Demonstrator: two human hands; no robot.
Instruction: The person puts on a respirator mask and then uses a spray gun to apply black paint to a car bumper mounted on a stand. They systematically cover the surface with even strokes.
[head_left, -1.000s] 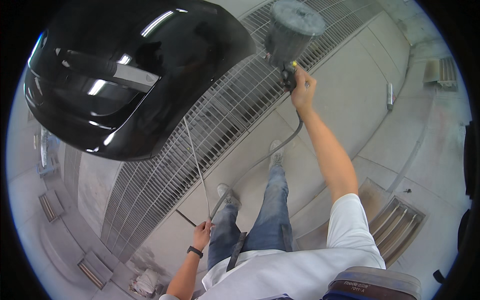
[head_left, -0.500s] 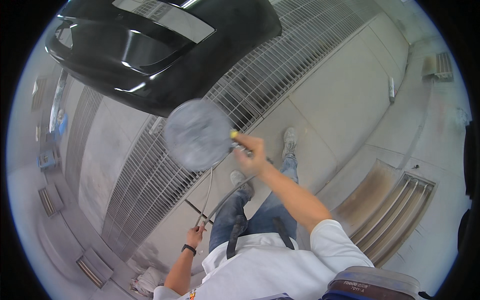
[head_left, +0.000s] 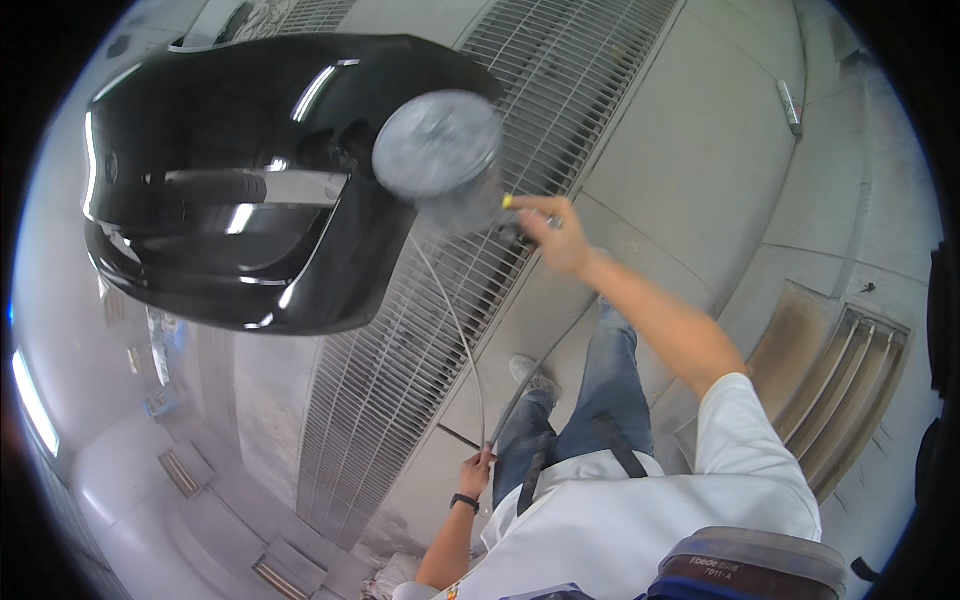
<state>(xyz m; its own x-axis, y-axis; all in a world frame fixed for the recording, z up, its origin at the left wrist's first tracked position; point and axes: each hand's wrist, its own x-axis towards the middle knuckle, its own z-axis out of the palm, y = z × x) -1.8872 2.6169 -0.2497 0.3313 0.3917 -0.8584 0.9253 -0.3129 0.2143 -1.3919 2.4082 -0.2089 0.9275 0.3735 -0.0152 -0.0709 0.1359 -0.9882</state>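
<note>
My right hand (head_left: 555, 235) is closed round the handle of a spray gun (head_left: 438, 145). Its big round grey cup is smeared by motion and hides much of the gun; a small yellow part shows by my fingers. Beyond the cup stands a glossy black car bumper (head_left: 400, 70), with the cup overlapping its right side in view; whether they touch I cannot tell. Lower down, my left hand (head_left: 478, 470) grips a thin grey air hose (head_left: 462, 335), a length of which runs up toward the gun. A darker stretch of hose (head_left: 545, 360) rises from the same hand.
Metal floor grating (head_left: 390, 380) runs under and beside the bumper. Slatted vents (head_left: 840, 390) sit at the right. A small cylindrical can (head_left: 790, 108) lies at the far right. The hose hangs in front of my legs, near my shoe (head_left: 535, 375).
My right hand and the spray gun have moved up and to the right in view. The view has turned, so more of the bumper shows. My left hand still grips the hose.
</note>
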